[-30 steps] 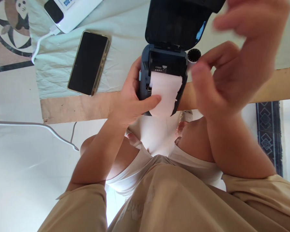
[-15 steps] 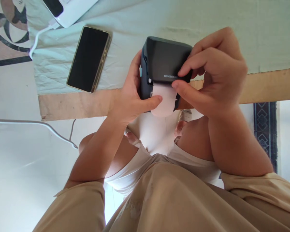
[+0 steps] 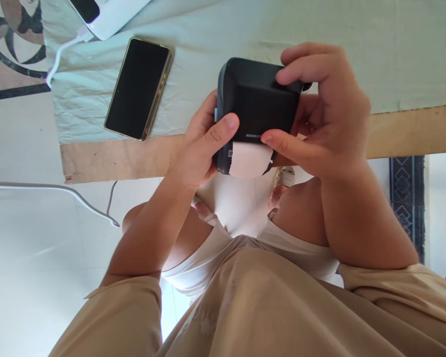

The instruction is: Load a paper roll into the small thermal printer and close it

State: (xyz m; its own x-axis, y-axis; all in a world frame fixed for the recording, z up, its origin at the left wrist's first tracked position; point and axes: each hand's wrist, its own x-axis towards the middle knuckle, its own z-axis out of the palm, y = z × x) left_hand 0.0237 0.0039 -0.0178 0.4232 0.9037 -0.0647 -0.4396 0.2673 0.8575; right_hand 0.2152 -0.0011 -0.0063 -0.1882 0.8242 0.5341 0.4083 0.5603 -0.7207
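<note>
A dark label printer (image 3: 263, 106) marked NIIMBOT is held between both hands over the table's front edge. Pale label paper (image 3: 250, 159) sticks out from under its lid on the side toward me. My left hand (image 3: 204, 141) grips the printer's left side, thumb resting on the lid. My right hand (image 3: 325, 109) holds the right side, thumb at the lid's near edge and fingertips on its far corner. The lid now sits down flush with the body. The printer's underside is hidden.
A smartphone (image 3: 139, 89) with a dark screen lies left of the printer on the pale green cloth (image 3: 196, 54). At the upper left is a white device (image 3: 113, 15) with a cable (image 3: 61, 52) plugged in. The table's wooden edge (image 3: 134, 157) runs below the printer.
The printer's raised lid has come down onto the body. My left thumb has moved from the label paper up onto the lid, and my right fingers have shifted to its far corner.
</note>
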